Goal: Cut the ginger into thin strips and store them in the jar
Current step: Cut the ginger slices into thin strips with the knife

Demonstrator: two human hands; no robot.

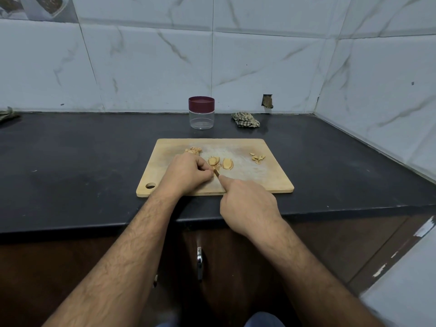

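Slicing looks to be the step in hand: the left hand (188, 172) sits at centre frame on the cutting board (271, 182), fingers curled down and pinching a small piece of ginger (215, 172) that barely shows past the fingertips. The right hand (247, 204) comes in from lower right, fingers wrapped round what I take to be a knife whose handle and blade are mostly hidden; forefinger stretched forward along it, tip just beside the held piece. The two hands nearly touch at that piece. Its long axis cannot be told. Just above it lie two flat ginger slices (221, 162), pale yellow, oval, fibrous, side by side. A small heap of cut bits (193, 150) lies at the board's upper left, just above the left hand; peel scraps (257, 158) lie well apart at upper right. The board is light wood, scuffed pale in the middle. The jar (201, 113) stands beyond the board's far edge at upper centre, clear plastic, round, maroon lid on, nothing visible inside. The desk (82, 161) is dark stone, matt. A crumpled checked cloth (245, 119) lies right of the jar.
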